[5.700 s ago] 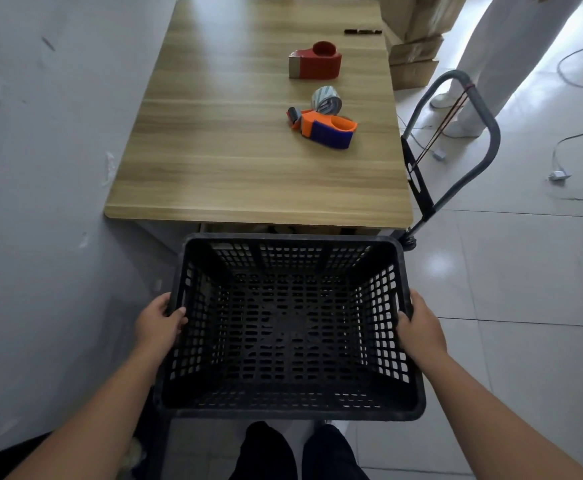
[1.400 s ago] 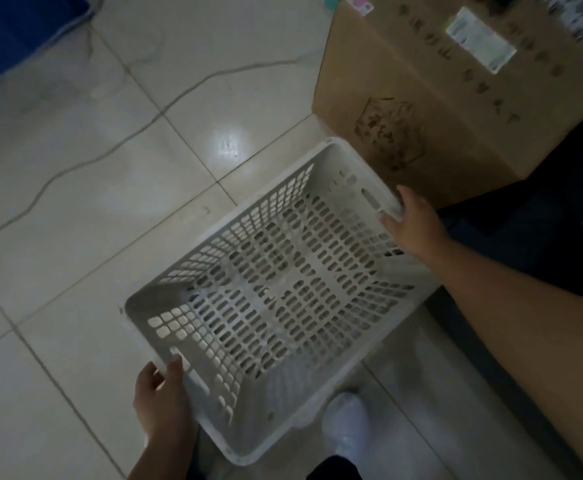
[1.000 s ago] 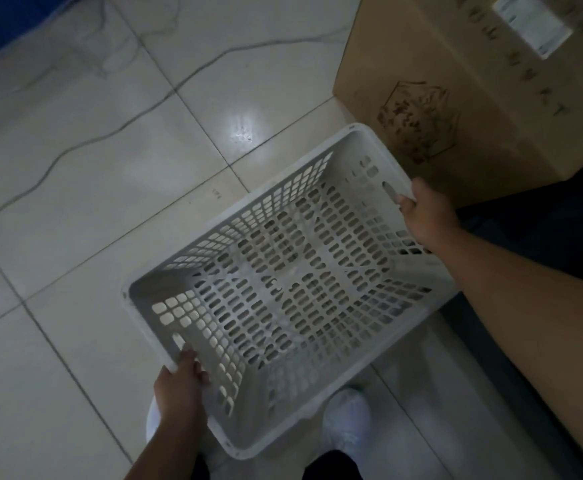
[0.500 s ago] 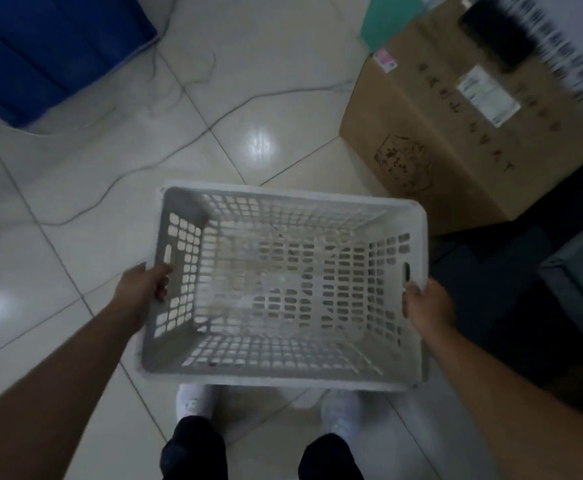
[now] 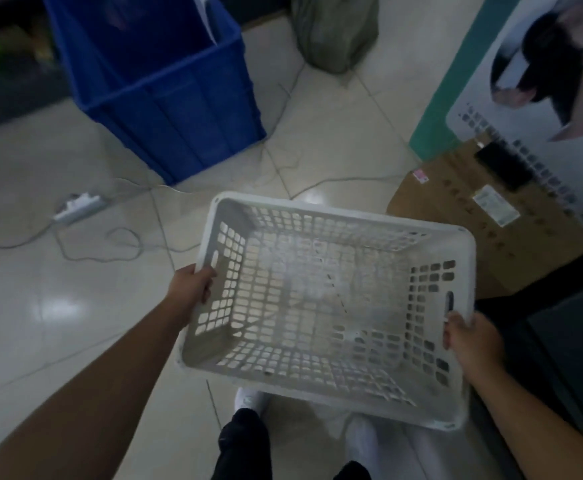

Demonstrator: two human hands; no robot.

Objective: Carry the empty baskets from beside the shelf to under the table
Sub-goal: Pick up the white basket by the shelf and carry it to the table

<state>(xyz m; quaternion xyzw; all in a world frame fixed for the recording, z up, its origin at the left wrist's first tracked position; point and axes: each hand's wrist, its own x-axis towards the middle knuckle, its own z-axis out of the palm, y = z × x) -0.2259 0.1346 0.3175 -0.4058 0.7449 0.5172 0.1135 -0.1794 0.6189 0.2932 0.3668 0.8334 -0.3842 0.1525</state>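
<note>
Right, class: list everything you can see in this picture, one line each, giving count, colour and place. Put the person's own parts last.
basket: one, white, empty, held at centre above the floor
crate: one, blue, top left on the floor
sack: one, grey-green, top centre
box: one, brown cardboard, right of the basket
poster: one, white with teal edge, top right
power strip: one, white, left on the floor
cables: several, pale, across the tiles
shoes: two, white, bottom centre
hands: two; left and right grip the basket's ends
</note>
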